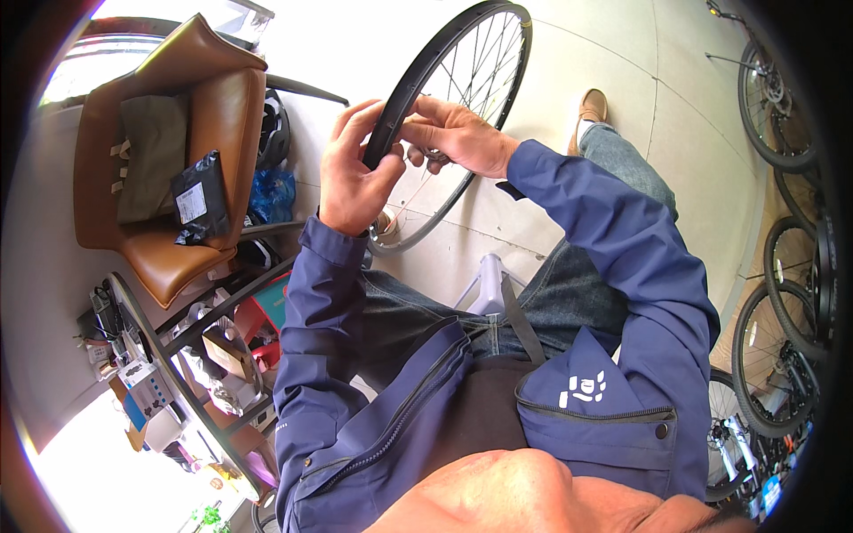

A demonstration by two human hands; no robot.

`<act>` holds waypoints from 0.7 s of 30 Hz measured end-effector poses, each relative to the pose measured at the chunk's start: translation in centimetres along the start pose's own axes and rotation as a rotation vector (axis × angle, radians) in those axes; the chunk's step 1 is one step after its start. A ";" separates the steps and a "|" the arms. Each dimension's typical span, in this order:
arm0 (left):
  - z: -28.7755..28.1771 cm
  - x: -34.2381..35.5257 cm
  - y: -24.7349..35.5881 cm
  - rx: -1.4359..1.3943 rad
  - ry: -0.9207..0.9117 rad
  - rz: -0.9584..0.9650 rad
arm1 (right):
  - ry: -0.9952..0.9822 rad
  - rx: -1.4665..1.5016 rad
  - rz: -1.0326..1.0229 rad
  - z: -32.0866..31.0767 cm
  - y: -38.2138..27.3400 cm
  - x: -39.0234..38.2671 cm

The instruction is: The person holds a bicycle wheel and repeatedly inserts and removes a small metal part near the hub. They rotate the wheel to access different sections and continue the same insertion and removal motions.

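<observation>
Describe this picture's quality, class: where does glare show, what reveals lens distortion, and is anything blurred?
Head view: glare bleaches the lower-left area and brightens the pale tiled floor near the top; head view: highlights shine on the brown leather chair; head view: fisheye distortion curves the tile joints, with dark corners; head view: the black-rimmed spoked bicycle wheel shows no obvious blur.

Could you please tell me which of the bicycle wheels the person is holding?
The black-rimmed wheel at top centre: the left hand and right hand are both on it, while the wheels along the right edge touch neither.
</observation>
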State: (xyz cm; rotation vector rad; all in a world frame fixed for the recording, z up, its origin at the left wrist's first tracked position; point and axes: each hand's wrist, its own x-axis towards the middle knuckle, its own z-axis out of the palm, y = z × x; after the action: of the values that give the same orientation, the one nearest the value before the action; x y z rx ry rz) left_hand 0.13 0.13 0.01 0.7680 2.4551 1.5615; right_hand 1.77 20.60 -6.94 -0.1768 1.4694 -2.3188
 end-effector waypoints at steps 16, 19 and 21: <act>-0.1 0.1 -0.2 0.021 -0.009 0.048 | 0.004 -0.004 0.043 0.0 -0.1 -0.1; -0.3 0.2 -0.4 0.016 -0.010 0.067 | 0.008 -0.173 0.004 0.1 0.0 -0.1; -0.4 0.2 -0.5 0.012 -0.004 0.062 | 0.037 -0.275 -0.010 0.2 0.2 -0.1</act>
State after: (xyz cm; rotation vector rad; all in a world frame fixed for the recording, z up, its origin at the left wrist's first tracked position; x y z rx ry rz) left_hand -0.32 -0.23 -0.21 0.8567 2.4627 1.5650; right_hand 1.99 20.43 -7.04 -0.2169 1.8052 -2.1291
